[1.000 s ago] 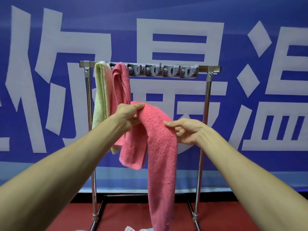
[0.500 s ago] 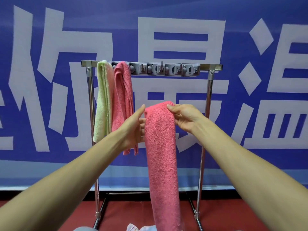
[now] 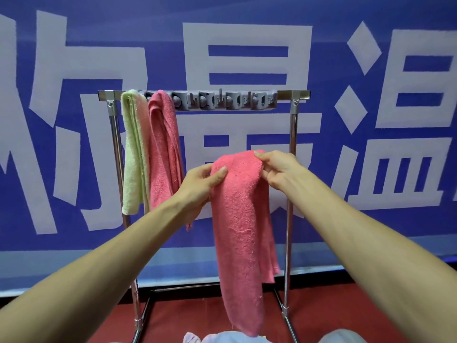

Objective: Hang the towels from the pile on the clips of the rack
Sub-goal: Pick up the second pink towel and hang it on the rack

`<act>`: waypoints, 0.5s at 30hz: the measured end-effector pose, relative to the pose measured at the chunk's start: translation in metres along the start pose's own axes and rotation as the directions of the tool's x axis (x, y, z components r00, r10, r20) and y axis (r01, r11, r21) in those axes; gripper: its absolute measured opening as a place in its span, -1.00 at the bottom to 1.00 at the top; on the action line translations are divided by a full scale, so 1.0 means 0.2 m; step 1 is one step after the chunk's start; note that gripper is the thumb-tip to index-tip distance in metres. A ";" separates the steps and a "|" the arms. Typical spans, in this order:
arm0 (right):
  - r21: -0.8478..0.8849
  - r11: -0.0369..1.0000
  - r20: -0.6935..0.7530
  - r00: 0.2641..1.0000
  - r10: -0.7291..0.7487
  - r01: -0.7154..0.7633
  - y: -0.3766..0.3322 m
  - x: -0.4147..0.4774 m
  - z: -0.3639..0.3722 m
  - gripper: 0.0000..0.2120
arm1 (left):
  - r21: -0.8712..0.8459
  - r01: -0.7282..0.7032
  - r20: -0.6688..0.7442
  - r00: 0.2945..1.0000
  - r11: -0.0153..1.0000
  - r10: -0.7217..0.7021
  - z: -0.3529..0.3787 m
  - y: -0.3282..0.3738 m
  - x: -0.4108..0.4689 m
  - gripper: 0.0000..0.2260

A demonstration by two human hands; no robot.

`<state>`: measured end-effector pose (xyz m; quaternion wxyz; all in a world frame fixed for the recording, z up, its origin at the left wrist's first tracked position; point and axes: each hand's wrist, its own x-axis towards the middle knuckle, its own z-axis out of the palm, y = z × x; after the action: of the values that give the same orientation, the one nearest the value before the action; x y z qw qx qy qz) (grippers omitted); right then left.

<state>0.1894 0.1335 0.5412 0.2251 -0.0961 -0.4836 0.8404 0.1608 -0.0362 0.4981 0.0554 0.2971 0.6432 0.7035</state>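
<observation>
A pink towel (image 3: 242,224) hangs folded lengthwise in front of the rack, below the clip bar. My left hand (image 3: 201,180) pinches its upper left edge and my right hand (image 3: 278,169) grips its top right fold. The metal rack (image 3: 291,144) stands behind, with a grey strip of clips (image 3: 222,101) along its top bar. A light green towel (image 3: 133,154) and another pink towel (image 3: 164,149) hang from the leftmost clips. The clips to the right of them hold nothing. A bit of pale fabric from the pile (image 3: 217,337) shows at the bottom edge.
A blue banner (image 3: 247,45) with large white characters fills the wall right behind the rack. The floor (image 3: 321,313) below is red. The rack's base bars (image 3: 146,308) run toward me on both sides.
The held pink towel went from draped and bunched over my hands to hanging straight in one long fold. Both hands shifted right and now hold its top at the same height.
</observation>
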 end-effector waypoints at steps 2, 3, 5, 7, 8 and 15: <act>-0.065 0.998 0.000 1.000 0.015 -0.015 -0.01 -0.01 -0.03 -0.71 | 0.021 -0.014 0.025 1.000 1.000 0.013 0.02 0.05 0.03 -0.77; -0.104 0.994 0.004 1.000 0.016 -0.016 -0.02 -0.01 -0.04 -0.73 | 0.024 -0.019 0.033 0.999 1.000 0.018 0.03 0.07 0.06 -0.77; -0.251 0.968 0.023 1.000 0.019 -0.012 -0.03 -0.04 -0.07 -0.82 | 0.056 -0.032 0.029 0.999 0.998 0.031 0.04 0.11 0.11 -0.80; -0.466 0.885 0.036 0.999 0.035 -0.014 -0.04 -0.06 -0.10 -0.98 | 0.162 -0.049 0.034 0.998 0.986 0.044 0.04 0.14 0.17 -0.85; -0.573 0.820 0.037 0.999 0.033 -0.006 -0.05 -0.06 -0.12 -0.92 | 0.226 -0.061 0.046 0.998 0.972 0.052 0.05 0.15 0.19 -0.85; -0.772 0.576 0.198 0.963 -0.181 0.267 -0.05 0.01 -0.19 -0.75 | 0.517 -0.149 0.252 0.967 0.843 0.016 0.10 0.21 0.24 -0.80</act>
<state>0.2048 0.1671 0.5301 0.2396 -0.0827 -0.8238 0.5071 0.1440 -0.0032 0.5546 0.0169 0.4106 0.7880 0.4585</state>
